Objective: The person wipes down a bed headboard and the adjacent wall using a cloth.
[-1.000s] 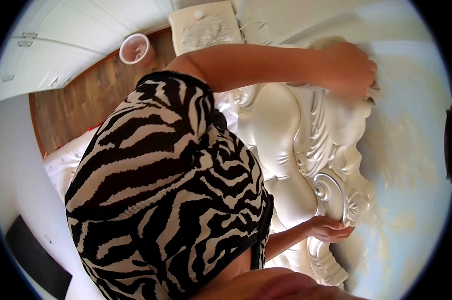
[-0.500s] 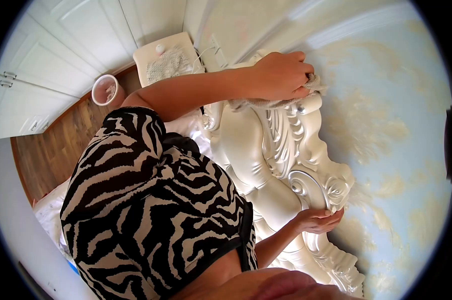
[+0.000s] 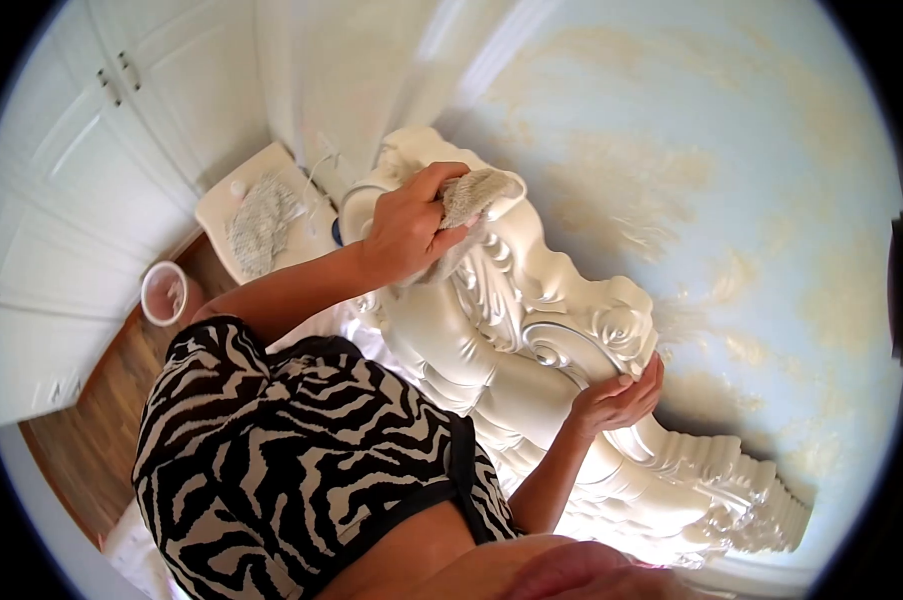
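Note:
A light-coloured cloth [image 3: 479,197] is bunched in my left hand [image 3: 409,225]. It lies against the upper carved edge of a cream, glossy headboard [image 3: 427,345] with a tufted, padded middle. Part of the cloth hangs below the fingers over the scrollwork. Farther along the same frame, my right hand [image 3: 617,398] grips the rim beside a carved rose [image 3: 617,327]. Its thumb is on the front, and the fingers curl around the outer edge, their tips partly hidden.
A pale stool [image 3: 212,212] bears a crumpled textured cloth [image 3: 262,222]. Beside it on the wood floor [image 3: 102,440] stands a pinkish bucket [image 3: 164,294]. White cabinets [image 3: 62,230] line the left, and a blue-and-cream patterned wall [image 3: 742,220] rises close behind the headboard.
The view has turned, so the headboard's far end shows more. My left hand and cloth appear lower and farther left in view, still at the upper carved edge. My right hand keeps its hold.

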Demonstrator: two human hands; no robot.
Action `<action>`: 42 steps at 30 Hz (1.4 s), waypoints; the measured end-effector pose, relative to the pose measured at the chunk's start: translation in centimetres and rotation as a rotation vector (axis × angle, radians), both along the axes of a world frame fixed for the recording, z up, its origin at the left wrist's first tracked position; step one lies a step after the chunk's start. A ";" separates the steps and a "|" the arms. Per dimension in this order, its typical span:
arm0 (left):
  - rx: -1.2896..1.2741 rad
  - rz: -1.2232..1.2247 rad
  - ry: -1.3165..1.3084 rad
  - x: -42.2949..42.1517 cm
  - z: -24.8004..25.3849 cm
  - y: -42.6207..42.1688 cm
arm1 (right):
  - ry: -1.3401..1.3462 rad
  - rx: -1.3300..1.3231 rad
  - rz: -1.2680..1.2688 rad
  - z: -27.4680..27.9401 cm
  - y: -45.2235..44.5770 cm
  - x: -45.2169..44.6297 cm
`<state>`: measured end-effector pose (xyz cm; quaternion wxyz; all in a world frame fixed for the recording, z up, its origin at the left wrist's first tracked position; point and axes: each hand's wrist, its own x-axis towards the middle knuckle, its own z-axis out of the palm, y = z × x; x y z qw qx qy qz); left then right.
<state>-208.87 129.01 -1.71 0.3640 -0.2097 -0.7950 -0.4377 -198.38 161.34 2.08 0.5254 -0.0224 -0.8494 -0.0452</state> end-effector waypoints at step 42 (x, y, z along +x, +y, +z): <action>0.159 -1.404 -0.791 7.8 9.8 6.9 | -0.186 -0.717 0.751 1.0 -3.6 9.3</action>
